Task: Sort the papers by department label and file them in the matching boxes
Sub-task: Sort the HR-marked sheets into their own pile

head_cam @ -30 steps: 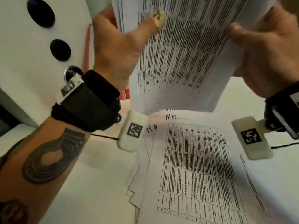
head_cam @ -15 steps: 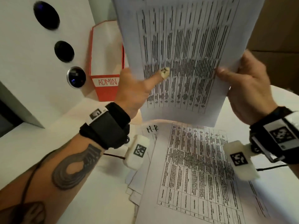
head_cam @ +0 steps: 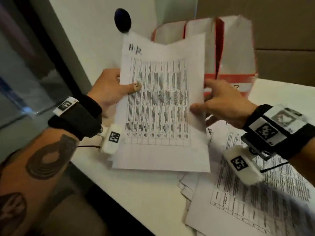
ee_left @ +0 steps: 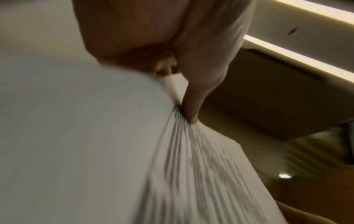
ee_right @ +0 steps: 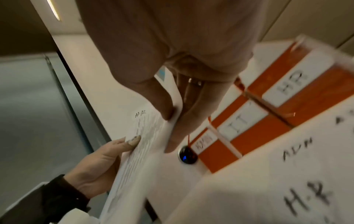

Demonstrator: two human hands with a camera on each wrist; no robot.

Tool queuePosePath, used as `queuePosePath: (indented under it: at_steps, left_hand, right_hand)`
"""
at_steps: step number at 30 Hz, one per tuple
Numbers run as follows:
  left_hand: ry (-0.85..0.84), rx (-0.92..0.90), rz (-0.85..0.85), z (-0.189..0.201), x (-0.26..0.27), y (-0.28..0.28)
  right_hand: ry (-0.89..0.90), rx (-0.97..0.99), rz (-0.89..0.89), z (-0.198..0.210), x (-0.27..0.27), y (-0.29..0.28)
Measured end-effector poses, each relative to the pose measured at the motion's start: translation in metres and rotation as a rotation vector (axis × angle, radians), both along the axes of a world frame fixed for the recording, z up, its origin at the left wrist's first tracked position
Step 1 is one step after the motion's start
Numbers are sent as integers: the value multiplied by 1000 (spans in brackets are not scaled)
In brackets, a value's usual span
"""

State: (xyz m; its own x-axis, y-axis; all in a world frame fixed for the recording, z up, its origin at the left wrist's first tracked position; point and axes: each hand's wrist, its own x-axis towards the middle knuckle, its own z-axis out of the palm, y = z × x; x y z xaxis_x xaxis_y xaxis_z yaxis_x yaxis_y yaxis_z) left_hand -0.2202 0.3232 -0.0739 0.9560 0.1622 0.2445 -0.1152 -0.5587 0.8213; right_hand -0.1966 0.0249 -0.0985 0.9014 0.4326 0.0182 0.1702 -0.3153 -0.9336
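I hold a stack of printed papers (head_cam: 162, 103), headed "H.R" in handwriting, upright over the white table (head_cam: 139, 189). My left hand (head_cam: 110, 89) grips the stack's left edge, thumb on the front. My right hand (head_cam: 225, 103) pinches the right edge between thumb and fingers. Behind the stack stand orange-red file boxes (head_cam: 235, 53). The right wrist view shows their labels: the HR box (ee_right: 306, 91), the IT box (ee_right: 249, 125) and the ADMIN box (ee_right: 208, 150). In the left wrist view my thumb (ee_left: 193, 97) presses on the papers (ee_left: 191, 174).
Loose printed sheets (head_cam: 255, 193) lie spread on the table at the lower right, some marked "H.R". A white panel with a dark round button (head_cam: 122, 20) rises at the back left. The table's left edge (head_cam: 95, 181) drops to a dark gap.
Both hands have lowered the held stack away from my face, so its "H.R" heading now shows. The view has swung, and the file boxes now stand behind the stack.
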Motion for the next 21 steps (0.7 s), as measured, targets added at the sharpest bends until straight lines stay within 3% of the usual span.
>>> queuePosePath:
  at_steps: [4, 8, 11, 15, 17, 21]
  left_hand:
    - [392, 180, 17, -45, -5, 53]
    - [551, 388, 44, -77, 6, 87]
    - [577, 530, 71, -85, 13, 99]
    - [598, 573, 80, -83, 19, 94]
    - [583, 578, 83, -81, 21, 88]
    - [522, 400, 77, -87, 22, 86]
  right_hand:
    - [142, -176, 47, -33, 9, 37]
    - [74, -306, -11, -33, 26, 18]
    - [-19, -503, -98, -21, 47, -31]
    - [-30, -786, -78, -22, 59, -83]
    - [-87, -810, -47, -24, 55, -78]
    - [-184, -704, 84, -22, 49, -27]
